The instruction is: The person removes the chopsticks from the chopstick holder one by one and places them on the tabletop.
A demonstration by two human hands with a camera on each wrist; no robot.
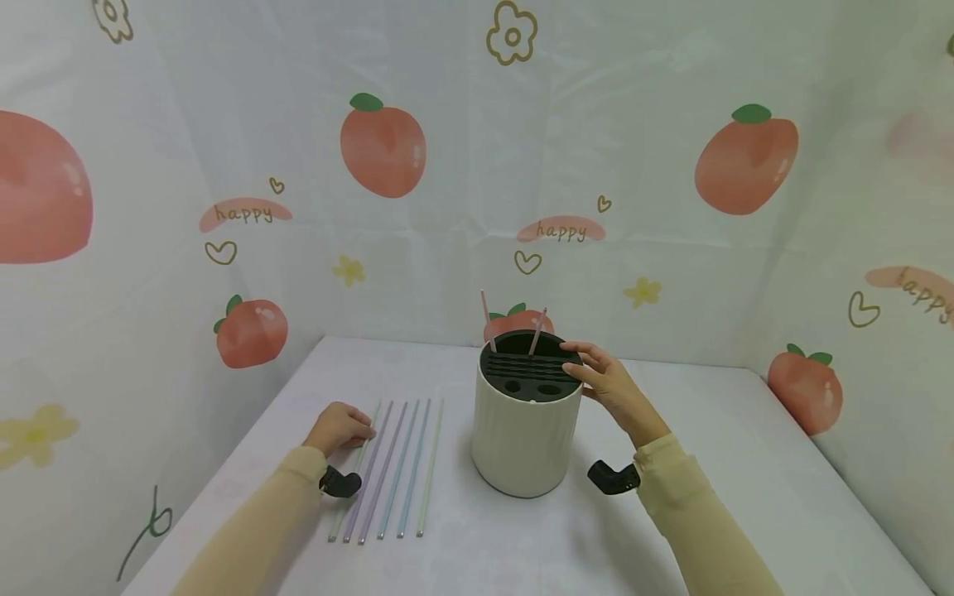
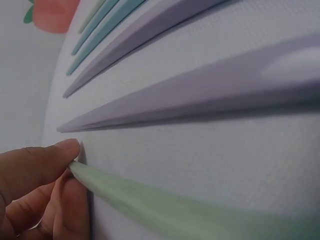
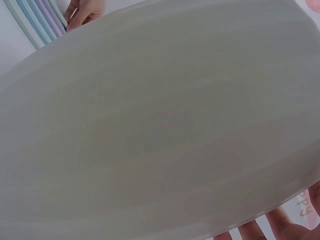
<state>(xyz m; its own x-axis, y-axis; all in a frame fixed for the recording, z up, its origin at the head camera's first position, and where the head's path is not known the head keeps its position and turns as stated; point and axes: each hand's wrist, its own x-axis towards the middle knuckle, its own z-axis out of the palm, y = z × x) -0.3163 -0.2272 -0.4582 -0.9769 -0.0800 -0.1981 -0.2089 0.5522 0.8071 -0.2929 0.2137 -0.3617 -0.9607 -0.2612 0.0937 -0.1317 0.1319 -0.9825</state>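
My left hand [image 1: 343,427] pinches the thin end of a pale green chopstick [image 2: 150,205] between thumb and fingers, at the left end of a row. Beside it lie purple chopsticks [image 2: 165,102], blue chopsticks [image 1: 416,476] and another green chopstick [image 1: 430,476]. Whether the pinched tip is raised off the table I cannot tell. A cream ribbed utensil holder [image 1: 525,443] with a black slotted insert [image 1: 525,368] stands upright to their right. Two pink chopsticks [image 1: 538,331] lean in its rear compartment. My right hand [image 1: 607,385] rests on the holder's right rim, fingers spread and touching it.
The white table [image 1: 686,488] carries the row and the holder. A white curtain [image 1: 462,165] printed with fruit and "happy" hangs behind and at both sides. Black wrist cameras [image 1: 614,478] sit at both cuffs.
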